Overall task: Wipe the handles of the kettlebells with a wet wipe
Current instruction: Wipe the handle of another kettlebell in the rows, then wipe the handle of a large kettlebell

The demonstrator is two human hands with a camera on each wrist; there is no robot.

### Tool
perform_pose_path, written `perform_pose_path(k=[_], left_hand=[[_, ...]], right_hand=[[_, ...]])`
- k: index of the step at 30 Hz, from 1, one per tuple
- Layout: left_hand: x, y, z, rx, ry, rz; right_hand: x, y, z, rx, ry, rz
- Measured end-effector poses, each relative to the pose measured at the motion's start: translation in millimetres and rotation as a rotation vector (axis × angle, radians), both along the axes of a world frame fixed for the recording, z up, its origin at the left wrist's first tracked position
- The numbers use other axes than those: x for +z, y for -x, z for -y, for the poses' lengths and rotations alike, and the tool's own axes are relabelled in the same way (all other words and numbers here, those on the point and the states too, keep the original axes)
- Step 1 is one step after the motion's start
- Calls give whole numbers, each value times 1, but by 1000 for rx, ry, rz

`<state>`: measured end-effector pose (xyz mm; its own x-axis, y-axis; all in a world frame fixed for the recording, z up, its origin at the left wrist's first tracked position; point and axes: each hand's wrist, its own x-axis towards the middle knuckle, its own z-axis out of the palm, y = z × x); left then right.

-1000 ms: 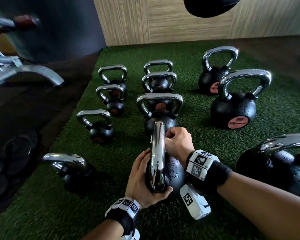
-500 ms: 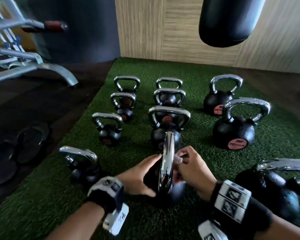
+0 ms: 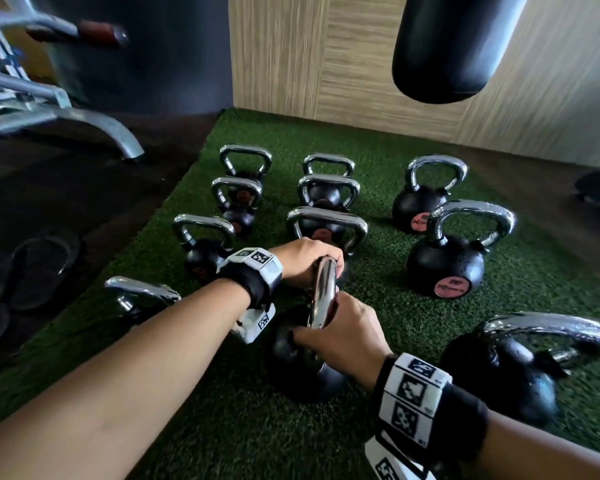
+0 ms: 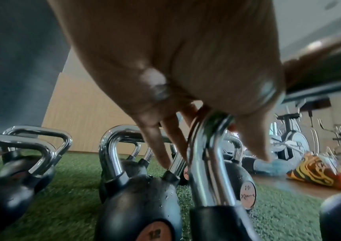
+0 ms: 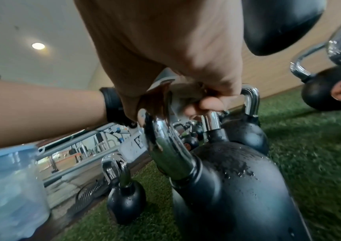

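Observation:
A black kettlebell [image 3: 302, 368] stands on the green turf with its chrome handle [image 3: 323, 289] edge-on to me. My left hand [image 3: 305, 259] reaches over and grips the far top of that handle [image 4: 206, 154], fingers down one side and thumb down the other. Nearer me, my right hand [image 3: 343, 327] curls round the handle [image 5: 165, 143]. It presses a small greyish wet wipe [image 5: 175, 91] against the chrome. The wipe is hidden in the head view.
Several more chrome-handled kettlebells stand in rows on the turf [image 3: 378, 299]. A large one [image 3: 506, 368] is close on my right and a small one [image 3: 142, 299] on my left. A black punch bag [image 3: 458, 46] hangs overhead; sandals [image 3: 39, 268] and a machine frame [image 3: 66, 112] are left.
The hands swapped ends. My left hand went from the near end of the handle to its far top, and my right hand came back from the far end to the near part.

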<state>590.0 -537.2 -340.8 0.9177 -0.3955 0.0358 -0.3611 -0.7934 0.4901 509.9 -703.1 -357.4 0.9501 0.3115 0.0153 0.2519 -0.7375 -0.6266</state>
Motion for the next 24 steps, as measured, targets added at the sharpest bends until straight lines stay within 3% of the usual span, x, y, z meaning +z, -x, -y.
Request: perform_pose_path(k=[3,9,18,21,24], left_hand=[[-8,9,-1,79,69,82],[-18,48,-20,399,36,147],[-46,100,-17,653,-68,298],[-36,104,-12,674,-76,257],[-13,106,-7,646,-141,83]], right_hand=[[3,-5,8,98,31,23],[18,-25,45,272,105,152],[15,-65,68,315,113,271],[11,-68,68,319,93,265],[11,-64,68,312,92,249]])
